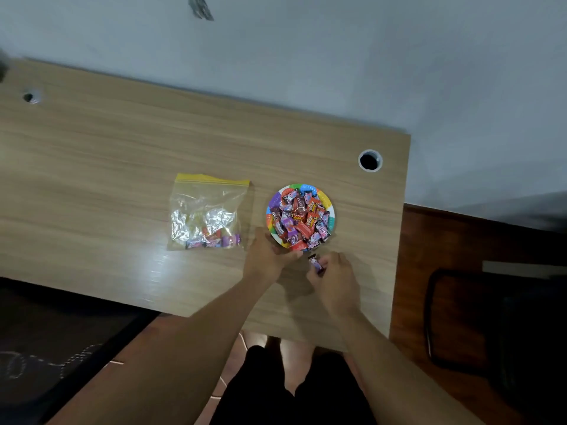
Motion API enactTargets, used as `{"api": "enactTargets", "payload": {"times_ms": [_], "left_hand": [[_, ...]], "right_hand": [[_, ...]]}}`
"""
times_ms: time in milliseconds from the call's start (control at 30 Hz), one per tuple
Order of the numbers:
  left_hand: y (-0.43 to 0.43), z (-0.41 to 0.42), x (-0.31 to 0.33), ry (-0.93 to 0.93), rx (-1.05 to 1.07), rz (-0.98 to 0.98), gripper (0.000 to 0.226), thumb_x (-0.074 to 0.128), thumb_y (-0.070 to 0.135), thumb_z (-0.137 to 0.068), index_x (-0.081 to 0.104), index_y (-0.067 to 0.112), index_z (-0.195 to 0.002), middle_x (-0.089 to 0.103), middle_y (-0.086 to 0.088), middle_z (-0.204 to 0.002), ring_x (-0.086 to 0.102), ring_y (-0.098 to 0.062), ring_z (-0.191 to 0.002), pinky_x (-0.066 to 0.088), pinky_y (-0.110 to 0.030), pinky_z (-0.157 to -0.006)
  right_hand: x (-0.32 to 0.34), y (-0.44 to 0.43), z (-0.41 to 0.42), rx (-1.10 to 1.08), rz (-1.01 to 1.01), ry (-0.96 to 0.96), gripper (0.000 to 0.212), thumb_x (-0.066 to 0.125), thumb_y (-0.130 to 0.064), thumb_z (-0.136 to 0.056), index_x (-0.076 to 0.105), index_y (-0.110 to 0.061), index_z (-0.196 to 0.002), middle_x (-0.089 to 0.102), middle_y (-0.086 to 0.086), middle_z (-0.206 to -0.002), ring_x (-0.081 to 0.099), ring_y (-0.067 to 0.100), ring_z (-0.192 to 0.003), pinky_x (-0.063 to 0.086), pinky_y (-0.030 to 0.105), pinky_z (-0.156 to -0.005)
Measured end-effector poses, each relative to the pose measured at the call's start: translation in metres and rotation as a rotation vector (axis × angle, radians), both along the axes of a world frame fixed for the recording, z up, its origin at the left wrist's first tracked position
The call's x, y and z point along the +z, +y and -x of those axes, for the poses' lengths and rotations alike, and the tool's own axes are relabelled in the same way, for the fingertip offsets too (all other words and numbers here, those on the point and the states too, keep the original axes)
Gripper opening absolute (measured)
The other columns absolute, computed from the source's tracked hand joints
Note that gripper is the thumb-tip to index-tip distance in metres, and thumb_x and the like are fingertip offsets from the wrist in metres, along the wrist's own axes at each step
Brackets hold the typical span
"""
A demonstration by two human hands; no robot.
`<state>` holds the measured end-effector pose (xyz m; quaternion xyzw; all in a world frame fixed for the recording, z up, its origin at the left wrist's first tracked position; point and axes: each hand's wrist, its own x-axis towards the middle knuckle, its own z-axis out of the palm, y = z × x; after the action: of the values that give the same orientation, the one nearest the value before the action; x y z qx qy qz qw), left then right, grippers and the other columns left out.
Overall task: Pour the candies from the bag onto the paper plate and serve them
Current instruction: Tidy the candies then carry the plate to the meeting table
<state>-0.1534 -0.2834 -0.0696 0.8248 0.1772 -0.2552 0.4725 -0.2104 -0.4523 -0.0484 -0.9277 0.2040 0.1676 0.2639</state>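
A clear zip bag (208, 211) with a yellow seal strip lies flat on the wooden desk (92, 167), left of centre, with only a few wrapped candies (213, 239) left in its bottom corner. Just right of it sits the paper plate (325, 198) with its rainbow-coloured rim, heaped with wrapped candies in red, purple and pink (299, 217). The left hand (270, 256) rests against the plate's near-left edge, fingers curled along the rim. Right of that hand, just in front of the plate, the right hand (334, 276) pinches a single purple-wrapped candy (316, 262) between thumb and fingertips. A round cable hole (370, 161) sits in the desk's far right corner.
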Motion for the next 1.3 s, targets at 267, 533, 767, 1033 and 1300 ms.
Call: {"api": "enactTargets", "payload": {"times_ms": [267,533,767,1033,1300], "left_hand": [[-0.007,-0.015,0.013,0.045,0.123,-0.163,0.078,0.091,0.069,-0.062,0.058,0.014,-0.106,0.069,0.005,-0.090,0.073,-0.020,-0.087,0.050,-0.034,-0.065],[-0.009,-0.030,0.020,-0.037,0.198,-0.087,0.051,0.075,0.066,-0.088,0.063,0.016,-0.095,0.071,-0.002,-0.082,0.071,-0.015,-0.077,0.054,-0.034,-0.068],[-0.003,-0.051,0.013,-0.066,0.312,-0.076,0.038,0.051,0.034,-0.111,0.068,0.003,-0.125,0.071,-0.005,-0.105,0.070,-0.026,-0.103,0.049,-0.032,-0.087],[0.008,-0.059,-0.013,0.014,0.429,0.218,0.012,0.053,0.012,-0.109,0.064,0.008,-0.110,0.067,-0.024,-0.106,0.068,-0.033,-0.104,0.056,-0.071,-0.099],[0.002,-0.049,0.001,0.089,0.485,0.286,0.012,0.047,0.004,-0.112,0.059,0.006,-0.107,0.063,-0.018,-0.108,0.066,-0.035,-0.105,0.062,-0.023,-0.046]], "right_hand": [[0.022,-0.012,-0.040,-0.048,-0.068,-0.156,0.028,0.071,-0.043,-0.090,0.062,-0.022,-0.107,0.071,0.000,-0.106,0.070,0.023,-0.099,0.063,0.045,-0.075],[0.026,-0.017,-0.090,0.145,-0.096,-0.189,0.038,0.073,-0.052,-0.094,0.067,-0.024,-0.118,0.070,-0.003,-0.120,0.062,0.024,-0.119,0.054,0.046,-0.094],[0.016,-0.038,-0.098,-0.345,-0.260,-0.149,0.047,0.065,-0.020,-0.098,0.055,-0.007,-0.142,0.055,0.017,-0.142,0.056,0.034,-0.132,0.050,0.045,-0.110],[-0.019,-0.047,-0.074,-0.379,-0.605,0.120,0.027,0.070,-0.032,-0.096,0.064,-0.021,-0.120,0.077,0.000,-0.110,0.081,0.025,-0.097,0.066,0.051,-0.094],[-0.007,-0.040,-0.083,-0.505,-0.644,0.133,0.031,0.085,-0.022,-0.093,0.061,-0.010,-0.108,0.072,0.019,-0.113,0.080,0.034,-0.093,0.068,0.050,-0.087]]}}
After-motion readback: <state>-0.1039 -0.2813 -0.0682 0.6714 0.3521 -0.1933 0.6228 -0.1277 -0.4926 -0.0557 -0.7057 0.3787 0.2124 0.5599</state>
